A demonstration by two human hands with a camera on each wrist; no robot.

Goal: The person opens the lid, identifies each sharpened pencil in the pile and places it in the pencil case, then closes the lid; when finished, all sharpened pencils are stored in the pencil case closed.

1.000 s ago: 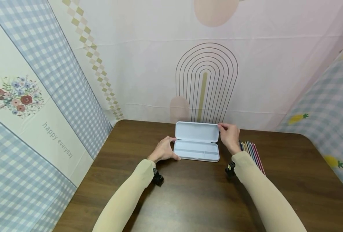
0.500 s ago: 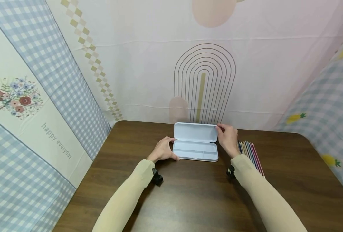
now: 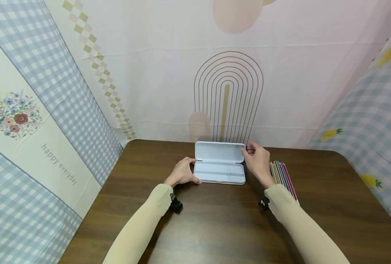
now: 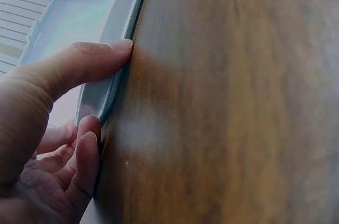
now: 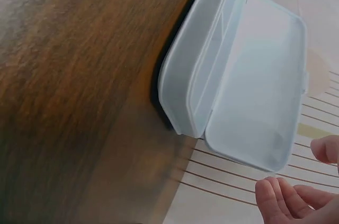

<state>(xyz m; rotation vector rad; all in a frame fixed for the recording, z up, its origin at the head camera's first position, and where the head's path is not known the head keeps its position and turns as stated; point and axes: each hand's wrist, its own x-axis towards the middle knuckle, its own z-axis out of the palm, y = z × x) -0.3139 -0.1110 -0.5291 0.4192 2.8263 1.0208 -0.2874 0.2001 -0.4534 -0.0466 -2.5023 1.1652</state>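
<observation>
A pale blue pencil case (image 3: 219,173) lies on the table with its lid (image 3: 219,151) raised at the back. Dividers run along its bare inside. My left hand (image 3: 182,171) grips the left end, the thumb (image 4: 100,61) on the front edge and the fingers curled round the end. Just off the lid's right corner is my right hand (image 3: 257,160). In the right wrist view its fingertips (image 5: 271,186) are apart from the lid, with a gap between thumb and fingers and nothing held.
Several colored pencils (image 3: 284,179) lie side by side on the brown wooden table (image 3: 215,227), right of the case and partly behind the right forearm. A patterned cloth (image 3: 162,91) hangs at the table's back edge, right behind the lid.
The right hand has let go of the lid's right corner and its fingers have parted from it. The lid stays raised, and the left hand keeps its grip. The head view has shifted slightly.
</observation>
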